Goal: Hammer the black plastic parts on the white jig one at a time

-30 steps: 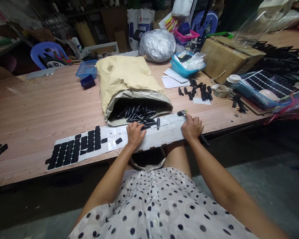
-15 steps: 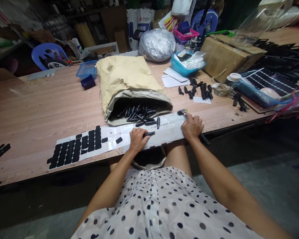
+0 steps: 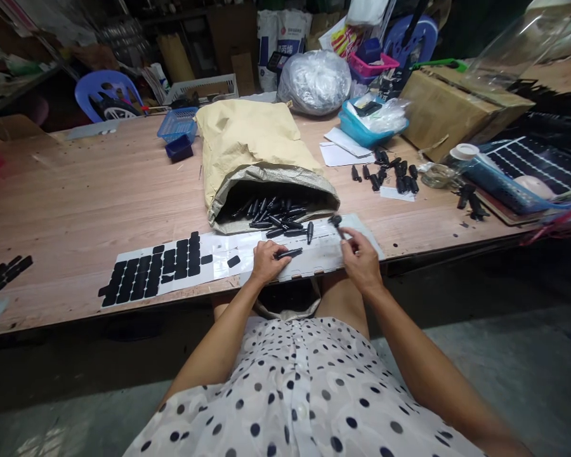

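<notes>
My left hand [image 3: 267,261] is closed around a black pen-shaped piece [image 3: 292,252], whose pointed end sticks out to the right over a pale grey cardboard strip [image 3: 321,259]. In my right hand [image 3: 360,259] is a small hammer [image 3: 335,221], held by its handle with the dark head raised to the upper left. Most of the handle is hidden by the fingers. Just beyond my hands lies a loose black piece [image 3: 310,233]. Several more black pieces [image 3: 271,209] spill from the mouth of a yellow paper sack [image 3: 254,136].
Black rounded stickers [image 3: 145,273] lie on a white sheet to the left. Small black parts [image 3: 402,178], a teal basket [image 3: 368,130] and a cardboard box [image 3: 452,114] stand at the right. An open sack [image 3: 290,298] sits below the table edge.
My right hand has turned and shifted slightly left, lifting the hammer's head nearer the left hand. My left hand keeps the black piece on the strip. The view has shifted a little.
</notes>
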`<state>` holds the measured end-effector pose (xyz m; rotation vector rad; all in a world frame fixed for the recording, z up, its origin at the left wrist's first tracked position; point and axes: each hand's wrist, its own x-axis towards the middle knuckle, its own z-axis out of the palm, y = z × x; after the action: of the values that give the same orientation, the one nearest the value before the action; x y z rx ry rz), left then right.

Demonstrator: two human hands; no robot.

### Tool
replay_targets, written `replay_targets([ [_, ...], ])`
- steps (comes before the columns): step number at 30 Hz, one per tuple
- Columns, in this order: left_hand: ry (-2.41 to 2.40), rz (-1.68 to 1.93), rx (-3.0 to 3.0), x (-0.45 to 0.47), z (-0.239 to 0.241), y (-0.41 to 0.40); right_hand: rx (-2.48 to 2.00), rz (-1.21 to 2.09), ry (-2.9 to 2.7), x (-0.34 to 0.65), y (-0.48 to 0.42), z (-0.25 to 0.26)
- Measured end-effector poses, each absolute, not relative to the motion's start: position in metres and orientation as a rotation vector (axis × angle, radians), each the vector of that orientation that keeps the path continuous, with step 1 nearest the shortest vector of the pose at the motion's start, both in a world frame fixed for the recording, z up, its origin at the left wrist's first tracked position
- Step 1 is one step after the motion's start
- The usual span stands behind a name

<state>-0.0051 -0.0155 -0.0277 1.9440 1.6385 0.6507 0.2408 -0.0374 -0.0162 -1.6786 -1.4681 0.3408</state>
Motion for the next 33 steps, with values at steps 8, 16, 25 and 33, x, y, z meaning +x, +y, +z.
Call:
replay_targets([
  [8,1.624,0.642,1.918,-0.005,-0.028,-0.013,-1.432,0.561,-1.715,0.179,-0.074,-0.013],
  [16,1.64,0.587,1.876,0.0,-0.023,-0.013,-1.542,0.397,-1.913,0.174,-0.075,-0.014],
  [25,1.65,0.606,1.841,0.001,-0.024,-0.012,-1.612,0.346,-1.847,0.181,-0.076,-0.013],
  [33,1.669,0.631,1.86,0.001,-0.025,-0.013,-1.632,0.128,-1.658,0.214,-0.05,-0.002],
])
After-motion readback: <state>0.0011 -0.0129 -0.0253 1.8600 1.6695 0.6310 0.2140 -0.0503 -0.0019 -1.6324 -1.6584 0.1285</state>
